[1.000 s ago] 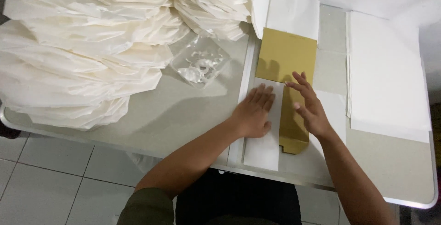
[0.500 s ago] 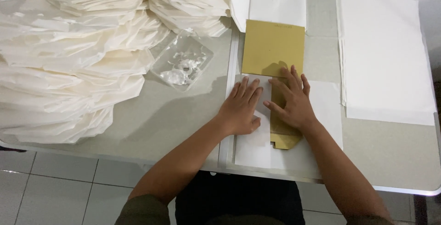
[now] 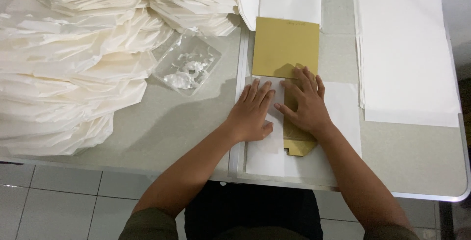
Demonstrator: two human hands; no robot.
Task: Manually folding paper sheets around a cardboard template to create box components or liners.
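A gold cardboard template [image 3: 285,46] lies flat on the grey table [image 3: 412,156], with a white paper sheet [image 3: 343,117] folded around its near part. My left hand [image 3: 251,112] presses flat, fingers spread, on the white folded flap. Beside it, my right hand [image 3: 304,103] presses palm-down on the gold strip and the paper. The two hands nearly touch. A gold tab [image 3: 298,147] sticks out below my right wrist.
A big heap of folded white paper bags [image 3: 68,68] fills the table's left and far side. A clear plastic tray with white paste [image 3: 186,68] sits beside the heap. A stack of white sheets [image 3: 405,53] lies at the right.
Both hands have slid a little toward each other and farther onto the fold; my right hand has moved from the sheet's right edge to press flat on the gold strip.
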